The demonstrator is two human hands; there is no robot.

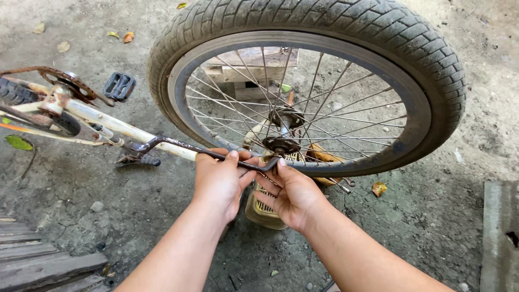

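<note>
Left hand (219,181) grips the thin dark metal stay (184,145) at frame centre, fingers wrapped around it. Right hand (292,194) pinches the stay's end beside the wheel hub (284,145). Both hands partly hide a yellowish ribbed part (262,213) below; its identity is unclear. The bicycle frame (108,123) is cut off at left.

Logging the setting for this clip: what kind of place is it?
Probably an outdoor yard or informal repair spot: bare, stained concrete ground with fallen leaves, weathered wooden planks, and an upturned bicycle's wheel under both hands.
</note>
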